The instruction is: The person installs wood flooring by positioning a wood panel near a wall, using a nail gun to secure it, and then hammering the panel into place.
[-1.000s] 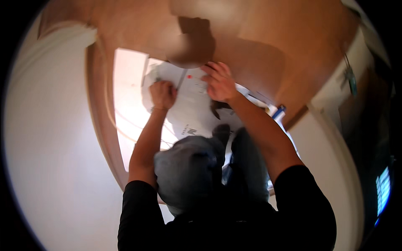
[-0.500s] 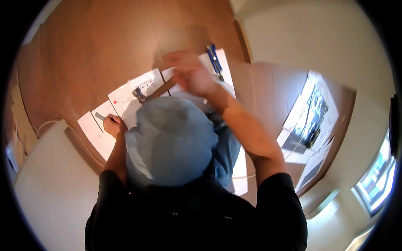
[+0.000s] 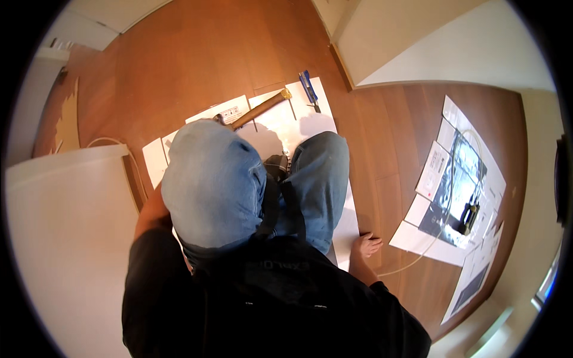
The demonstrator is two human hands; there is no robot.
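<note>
My right hand (image 3: 365, 244) rests with fingers stretched out on the wooden floor, beside the right edge of the white cardboard sheets (image 3: 343, 238). Of my left arm only the forearm (image 3: 153, 210) shows; my left knee hides the hand. A hammer (image 3: 259, 110) with a wooden handle lies on the far part of the cardboard, its metal head partly behind my left knee. To its right is a blue-handled cutting tool (image 3: 308, 88), also on the cardboard. Neither hand touches these tools. Between my jeans-clad knees a dark shoe (image 3: 276, 166) shows.
A white wall end (image 3: 71, 185) stands close on my left. At the right, more white sheets (image 3: 427, 224) lie on the floor, with shiny dark film and a black tool (image 3: 469, 216) on them. A pale hose (image 3: 412, 262) runs across there. A wall corner (image 3: 352, 83) juts in beyond.
My right hand has moved from over the hammer handle down to the floor at the right. The left hand, earlier visible beside a thin grey piece, has gone behind my knee.
</note>
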